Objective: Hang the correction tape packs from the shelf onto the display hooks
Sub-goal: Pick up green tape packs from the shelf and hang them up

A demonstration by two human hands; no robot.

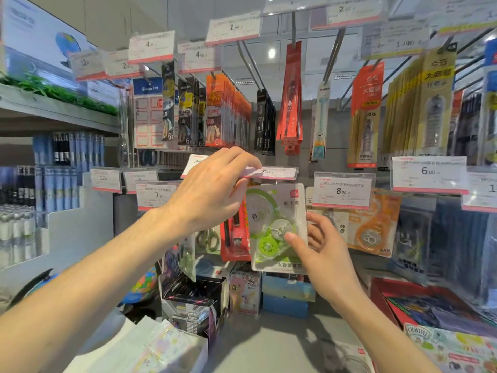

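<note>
Stationery racks fill the head view, rows of carded goods hanging off hooks under clear price tags, with a grey counter along the bottom of the frame. Centre frame, the left hand is up at the price tag, fingers curled over its left end and thumb beneath, tipping it level. Just below it sits the correction tape pack, green dispenser on a clear card. The right hand has its grip on the pack, thumb pressed on the front by the green wheel, fingers tucked behind the right edge.

The pack stands upright, long axis running top to bottom, printed face toward us, hang-hole end up under the tag and leaning slightly left. The hole and the hook tip are hidden behind the tag, so I can't tell whether it's threaded.

The risk, I'd say: feeding it blind, the hole misses the hook and the pack drops to the boxes below. If the left hand lets go early, the tag swings down onto the card. The orange pack just beside it could get knocked too.
</note>
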